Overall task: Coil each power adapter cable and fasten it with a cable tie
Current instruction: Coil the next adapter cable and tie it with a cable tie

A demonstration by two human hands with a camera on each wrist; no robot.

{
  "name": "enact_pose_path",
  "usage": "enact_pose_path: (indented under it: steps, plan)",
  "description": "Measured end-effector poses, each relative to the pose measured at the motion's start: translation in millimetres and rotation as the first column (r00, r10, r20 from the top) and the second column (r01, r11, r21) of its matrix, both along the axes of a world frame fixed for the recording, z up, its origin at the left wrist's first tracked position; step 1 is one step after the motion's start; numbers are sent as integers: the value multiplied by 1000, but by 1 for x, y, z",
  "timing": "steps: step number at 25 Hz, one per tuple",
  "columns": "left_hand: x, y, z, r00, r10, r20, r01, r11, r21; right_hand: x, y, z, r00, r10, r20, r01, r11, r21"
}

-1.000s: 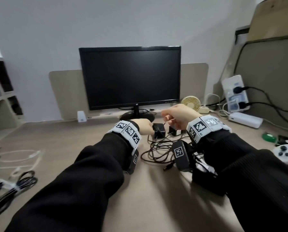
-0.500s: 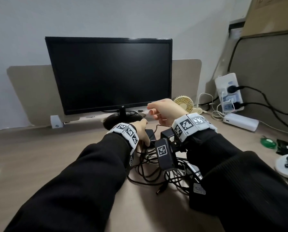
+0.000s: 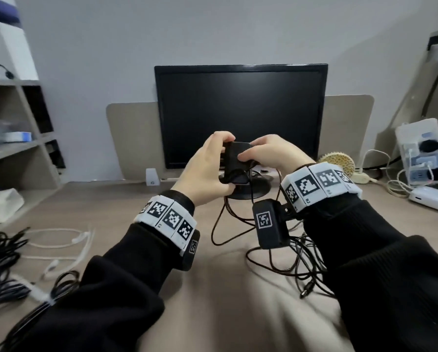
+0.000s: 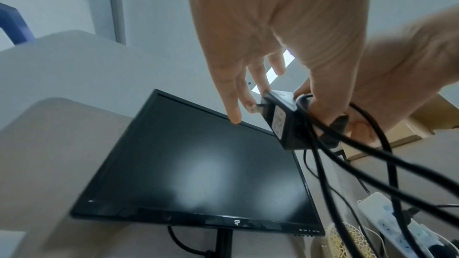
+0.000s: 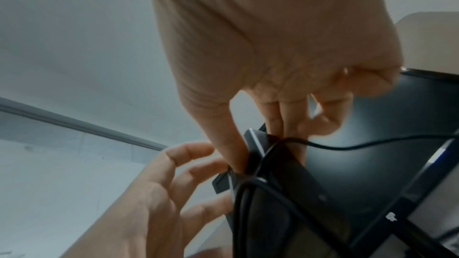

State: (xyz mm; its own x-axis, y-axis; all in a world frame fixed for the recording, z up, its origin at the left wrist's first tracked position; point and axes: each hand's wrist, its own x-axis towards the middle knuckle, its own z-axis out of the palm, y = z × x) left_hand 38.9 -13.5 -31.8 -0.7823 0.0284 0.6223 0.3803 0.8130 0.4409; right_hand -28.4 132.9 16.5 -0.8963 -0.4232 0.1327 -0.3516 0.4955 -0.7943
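Left hand (image 3: 204,171) and right hand (image 3: 271,154) both pinch the black boxy plastic power adapter (image 3: 234,158), raised before the dark flat monitor (image 3: 240,102); its thin black cable (image 3: 276,252) trails onto the tan desk (image 3: 213,288).

A dark monitor (image 3: 240,115) stands on the desk (image 3: 213,313), a white power strip (image 3: 420,151) to its right.

Black knit sleeves (image 3: 116,288); white marker-tag wristbands (image 3: 168,219); black wrist cameras (image 3: 270,226).
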Motion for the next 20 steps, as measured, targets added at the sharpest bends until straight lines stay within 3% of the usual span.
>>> enact_pose_path:
  steps: [2, 5, 6, 8, 11, 14, 18, 20]
  plan:
    - [13, -10, -4, 994, -7, 108, 1, 998, 64, 5, -8, 0, 992, -33, -121, 27, 999, -47]
    - [26, -23, -9, 952, -113, 286, 10, 941, 339, 16, -24, -4, 946, -108, -306, 55, 982, -179]
    - [27, -26, -11, 947, -120, 300, -17, 908, 418, 18, -31, -5, 930, -113, -350, 34, 974, -226]
    - [23, -35, -15, 950, -60, 306, -82, 897, 433, 22, -43, -10, 919, -95, -382, -35, 947, -320]
    - [23, -53, -18, 935, 28, 355, -149, 936, 319, 17, -53, -18, 970, -48, -238, -98, 821, -562]
    - [33, -74, -16, 856, 83, 511, -213, 956, 200, 8, -55, -27, 994, 93, -49, -98, 662, -743]
    - [47, -88, -3, 768, -3, 641, -189, 954, 232, -5, -56, -42, 982, 173, 74, -48, 612, -789]
    - [47, -93, -1, 834, 67, 547, -228, 946, 232, -12, -56, -48, 977, 152, 151, 9, 677, -736]
